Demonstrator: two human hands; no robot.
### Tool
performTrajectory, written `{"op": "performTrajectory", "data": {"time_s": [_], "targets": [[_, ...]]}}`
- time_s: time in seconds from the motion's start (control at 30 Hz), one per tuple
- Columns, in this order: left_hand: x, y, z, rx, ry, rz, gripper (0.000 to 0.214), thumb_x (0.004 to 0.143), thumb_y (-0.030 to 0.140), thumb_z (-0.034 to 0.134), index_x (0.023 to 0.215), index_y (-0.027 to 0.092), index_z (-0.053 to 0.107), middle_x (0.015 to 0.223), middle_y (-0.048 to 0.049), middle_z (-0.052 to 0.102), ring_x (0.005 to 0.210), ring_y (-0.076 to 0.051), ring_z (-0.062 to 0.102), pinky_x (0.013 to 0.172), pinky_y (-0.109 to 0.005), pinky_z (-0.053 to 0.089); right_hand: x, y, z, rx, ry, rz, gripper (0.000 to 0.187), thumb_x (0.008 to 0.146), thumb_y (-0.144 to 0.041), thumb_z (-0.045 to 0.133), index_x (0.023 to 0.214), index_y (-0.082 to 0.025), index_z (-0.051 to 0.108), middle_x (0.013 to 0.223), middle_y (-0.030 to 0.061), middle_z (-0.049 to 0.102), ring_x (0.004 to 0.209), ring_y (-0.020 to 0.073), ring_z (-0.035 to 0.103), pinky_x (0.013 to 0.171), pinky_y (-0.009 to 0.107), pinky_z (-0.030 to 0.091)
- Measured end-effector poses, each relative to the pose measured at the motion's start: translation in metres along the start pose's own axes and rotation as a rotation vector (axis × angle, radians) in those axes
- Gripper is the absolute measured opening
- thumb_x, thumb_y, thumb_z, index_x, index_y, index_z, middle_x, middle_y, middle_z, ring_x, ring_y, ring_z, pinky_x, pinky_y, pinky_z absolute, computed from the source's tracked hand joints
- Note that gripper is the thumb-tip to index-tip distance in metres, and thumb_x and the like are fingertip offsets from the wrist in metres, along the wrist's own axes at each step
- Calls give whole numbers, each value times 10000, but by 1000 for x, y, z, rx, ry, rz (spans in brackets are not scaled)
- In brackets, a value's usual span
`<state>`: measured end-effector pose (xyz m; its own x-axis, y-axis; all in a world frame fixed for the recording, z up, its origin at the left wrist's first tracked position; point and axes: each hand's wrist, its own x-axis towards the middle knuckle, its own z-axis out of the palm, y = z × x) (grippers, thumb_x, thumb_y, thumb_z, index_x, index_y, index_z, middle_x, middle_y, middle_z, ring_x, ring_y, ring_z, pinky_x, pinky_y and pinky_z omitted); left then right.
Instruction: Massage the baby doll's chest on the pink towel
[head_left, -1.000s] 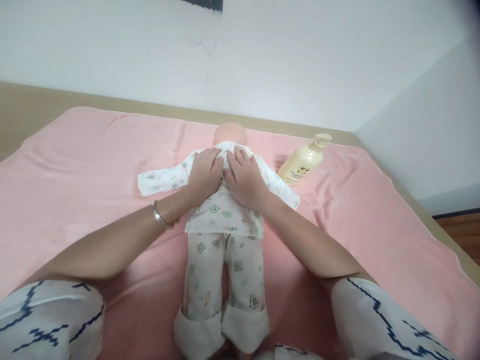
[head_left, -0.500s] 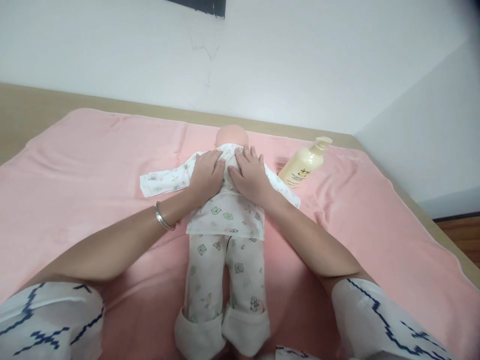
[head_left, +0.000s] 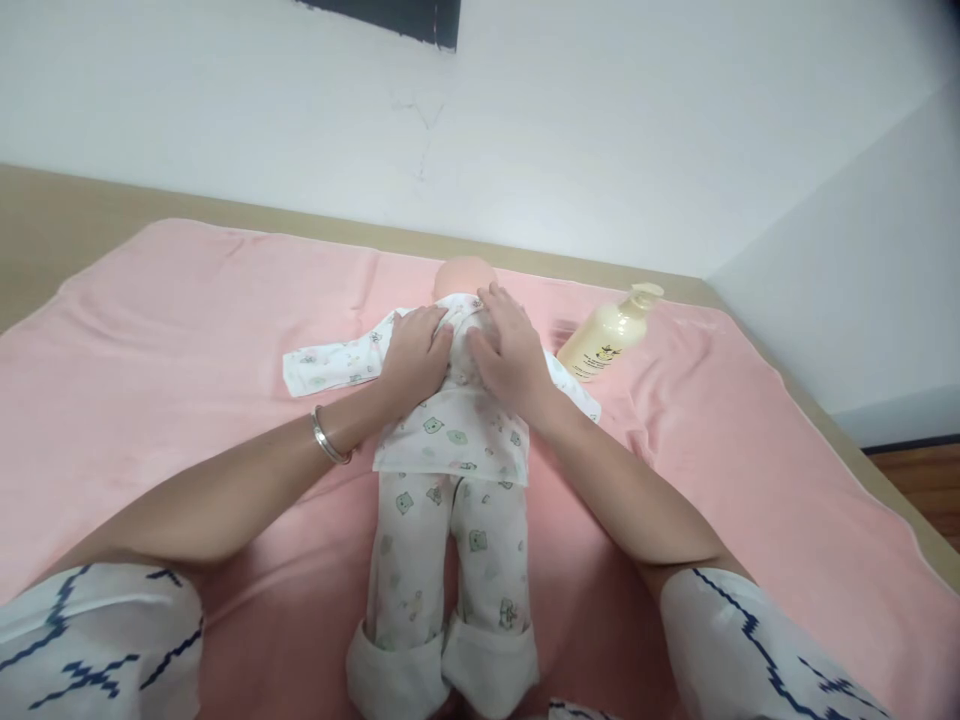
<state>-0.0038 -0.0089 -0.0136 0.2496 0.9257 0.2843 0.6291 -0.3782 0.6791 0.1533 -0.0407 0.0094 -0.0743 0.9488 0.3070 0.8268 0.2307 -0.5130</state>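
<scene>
A baby doll in white printed pyjamas lies face down on a pink blanket, head away from me. My left hand lies flat on the left side of the doll's upper back, fingers stretched toward the collar. My right hand rests flat on the right side of the back, fingertips at the neck just below the doll's head. Neither hand holds anything. A silver bangle sits on my left wrist.
A cream pump bottle lies tilted on the blanket just right of the doll's shoulder. The blanket covers a wooden-edged bed against a white wall. The bed's right edge drops to a wooden floor.
Both hands have slid a little further up the doll's back toward the neck, the right hand most. The doll and bottle have stayed put.
</scene>
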Motion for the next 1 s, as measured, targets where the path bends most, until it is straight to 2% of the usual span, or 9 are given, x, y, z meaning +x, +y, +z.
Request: {"op": "performTrajectory", "data": {"time_s": [0.13,0.27,0.37,0.47,0.6,0.67,0.77,0.9,1.0], "targets": [[1,0,0,7,3,6,354,1019,347,327,1085,227,653,1286,-125,746,1254,-300,627,1230,-527,408,-5,-1,-3,19,98,-64,604,1011,-269,413,1603,-192,504,1766,108,390,1680,272,307,1383,566,285],[1,2,-1,-4,23,28,310,990,298,338,963,228,639,1171,-125,766,1144,-297,660,1144,-512,470,-16,-10,14,-57,-18,-107,567,1023,-235,403,1549,-116,579,1724,167,446,1665,333,334,1382,617,255],[0,1,-2,-46,45,30,317,975,309,359,959,228,665,1131,-107,784,1133,-296,675,1113,-499,504,-20,-19,12,-49,-60,-156,553,1019,-201,389,1511,-103,622,1724,171,444,1663,336,338,1372,606,291],[4,-3,-5,-119,52,-26,345,959,324,405,1039,234,728,1233,-76,801,1217,-289,686,1144,-472,522,-17,-24,-16,-25,-48,-184,570,1003,-218,417,1529,-121,614,1736,152,431,1657,319,355,1358,566,350],[17,0,-12,-197,78,-195,380,946,298,460,1147,222,772,1367,-75,781,1298,-294,703,1189,-464,527,-9,-17,-70,-49,139,-149,625,1019,-283,392,1633,-290,510,1775,23,377,1669,313,329,1346,630,350],[24,16,-16,-205,121,-188,375,964,286,457,1152,220,774,1390,-76,771,1338,-289,690,1216,-457,517,-4,-3,-93,-78,253,-111,653,1034,-299,354,1680,-341,432,1777,4,372,1674,337,313,1321,692,349],[33,59,-18,-283,106,-92,348,995,304,469,1168,233,762,1435,-52,746,1405,-266,648,1268,-437,481,6,27,-118,-134,378,-54,657,1066,-355,283,1717,-313,362,1779,66,363,1674,373,300,1262,720,401],[53,122,-4,-596,-149,-68,423,1063,444,415,1187,193,732,1383,-103,755,1378,-279,667,1218,-462,527,20,60,-134,-156,463,94,660,1065,-404,265,1696,-268,400,1778,138,348,1666,377,319,1233,693,431],[79,150,21,-722,-287,-4,601,1089,610,298,1287,194,683,1306,-146,753,1353,-310,691,1139,-480,581,27,68,-134,-90,450,149,657,1042,-427,354,1651,-209,465,1778,170,338,1658,388,333,1267,698,380]]}}
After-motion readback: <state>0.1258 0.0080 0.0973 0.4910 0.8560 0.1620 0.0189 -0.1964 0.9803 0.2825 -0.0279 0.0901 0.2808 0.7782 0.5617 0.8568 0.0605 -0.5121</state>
